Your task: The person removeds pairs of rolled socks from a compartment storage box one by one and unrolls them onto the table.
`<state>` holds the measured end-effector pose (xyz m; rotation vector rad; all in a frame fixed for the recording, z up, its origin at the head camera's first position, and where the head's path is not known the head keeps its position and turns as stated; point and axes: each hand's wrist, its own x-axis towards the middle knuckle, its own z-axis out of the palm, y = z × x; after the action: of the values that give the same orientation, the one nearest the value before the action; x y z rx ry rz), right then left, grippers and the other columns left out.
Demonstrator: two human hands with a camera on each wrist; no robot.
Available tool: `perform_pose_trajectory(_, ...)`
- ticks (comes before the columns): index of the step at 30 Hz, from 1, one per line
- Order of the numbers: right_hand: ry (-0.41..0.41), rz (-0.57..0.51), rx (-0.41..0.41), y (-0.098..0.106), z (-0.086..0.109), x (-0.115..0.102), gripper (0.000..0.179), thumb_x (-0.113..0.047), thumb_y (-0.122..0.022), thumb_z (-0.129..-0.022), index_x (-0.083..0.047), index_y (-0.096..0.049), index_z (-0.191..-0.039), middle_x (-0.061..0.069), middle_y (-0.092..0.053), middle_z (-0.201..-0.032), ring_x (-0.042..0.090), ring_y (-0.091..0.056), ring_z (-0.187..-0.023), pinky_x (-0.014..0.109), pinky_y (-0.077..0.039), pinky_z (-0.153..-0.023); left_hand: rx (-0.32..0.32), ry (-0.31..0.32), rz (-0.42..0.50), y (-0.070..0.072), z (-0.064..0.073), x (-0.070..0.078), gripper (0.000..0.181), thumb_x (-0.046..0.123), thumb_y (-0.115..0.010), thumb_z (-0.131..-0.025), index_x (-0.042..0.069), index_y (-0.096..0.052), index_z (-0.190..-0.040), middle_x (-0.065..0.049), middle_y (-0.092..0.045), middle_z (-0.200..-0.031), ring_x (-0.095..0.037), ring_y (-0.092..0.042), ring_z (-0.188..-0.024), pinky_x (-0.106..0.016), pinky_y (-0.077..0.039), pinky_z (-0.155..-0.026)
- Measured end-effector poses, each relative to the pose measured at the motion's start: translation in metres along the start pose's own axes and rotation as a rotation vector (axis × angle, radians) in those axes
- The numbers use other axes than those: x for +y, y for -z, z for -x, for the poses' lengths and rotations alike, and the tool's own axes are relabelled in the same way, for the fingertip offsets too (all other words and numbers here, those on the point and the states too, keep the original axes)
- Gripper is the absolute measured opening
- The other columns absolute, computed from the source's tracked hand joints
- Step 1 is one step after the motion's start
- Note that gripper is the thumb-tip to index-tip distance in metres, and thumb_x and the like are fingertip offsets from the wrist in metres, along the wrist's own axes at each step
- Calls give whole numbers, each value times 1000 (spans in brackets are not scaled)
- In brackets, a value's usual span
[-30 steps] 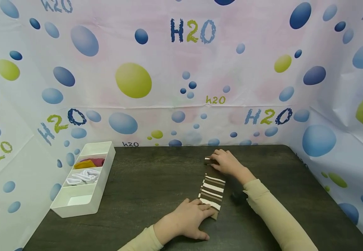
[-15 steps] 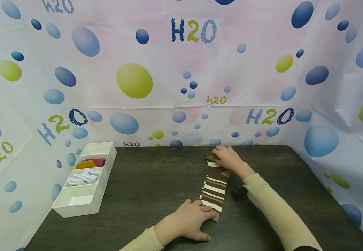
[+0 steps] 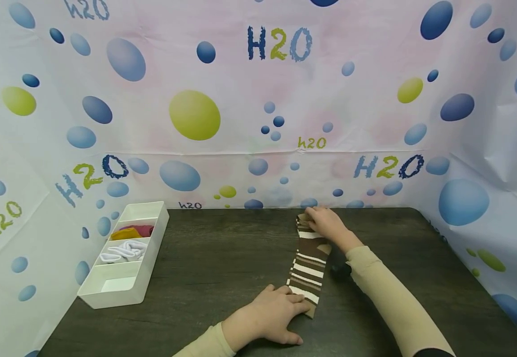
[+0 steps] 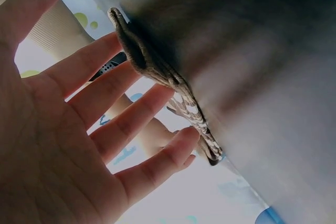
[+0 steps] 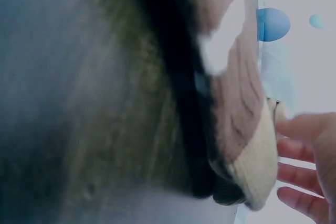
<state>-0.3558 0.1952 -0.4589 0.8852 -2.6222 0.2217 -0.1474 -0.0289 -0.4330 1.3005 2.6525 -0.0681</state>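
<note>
A long sock (image 3: pixel 308 267) with brown, white and beige stripes lies lengthwise on the dark table. Layered fabric shows along its edge in the left wrist view, where its near end (image 4: pixel 139 53) rises beside the fingers. My left hand (image 3: pixel 269 315) rests on that near end, fingers straight and spread. At the far end, my right hand (image 3: pixel 327 225) touches the fabric with its fingertips. From the right wrist, a beige heel patch (image 5: pixel 257 161) stands out close up, with the right fingers (image 5: pixel 296 176) extended behind it.
A white divided box (image 3: pixel 149 277) stands at the table's left side. One compartment holds crimson and mustard fabric (image 3: pixel 126 233), another white folded fabric (image 3: pixel 124 251). A patterned backdrop (image 3: pixel 240 124) encloses the table (image 3: pixel 223 258) at the back and sides.
My right hand has moved away toward the back edge, and the sock's far part now lies extended and flatter. The left hand stays on the near end. The view has shifted slightly.
</note>
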Motion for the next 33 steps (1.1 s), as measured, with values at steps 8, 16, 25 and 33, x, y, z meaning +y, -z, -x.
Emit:
perform_pose_trajectory(8,-22,-19,-125,1,2,0,20,-13,-72,-87,-11,-66,-106,9,-65,-102,27,-62,-89,42,-51,-71,-9,3,5,0,1,-1,66,66,-61,-84,38,-46,-142,15,-46,-148,-11,-48,-128,-46,-49,-95)
perform_pose_trajectory(16,-22,29,-74,0,-1,5,22,-12,-75,-85,-10,-72,-106,9,-63,-99,27,-60,-89,40,-51,-68,9,-2,-3,-1,0,-2,66,66,-60,-84,39,-46,-142,15,-46,-148,-10,-49,-127,-45,-50,-94)
perform_pose_trajectory(25,-85,23,92,-2,-5,13,10,-6,-71,-86,-8,-62,-84,7,-58,-78,21,-54,-65,34,-45,-55,9,-10,-5,-2,0,-2,65,66,-59,-85,39,-47,-142,16,-46,-148,-10,-48,-127,-45,-49,-94)
perform_pose_trajectory(33,48,-62,-38,8,-1,8,11,-7,-72,-86,-8,-68,-97,6,-67,-87,18,-63,-71,33,-52,-63,13,-18,0,-2,0,-2,64,65,-60,-85,38,-47,-142,15,-46,-148,-10,-49,-127,-45,-50,-93)
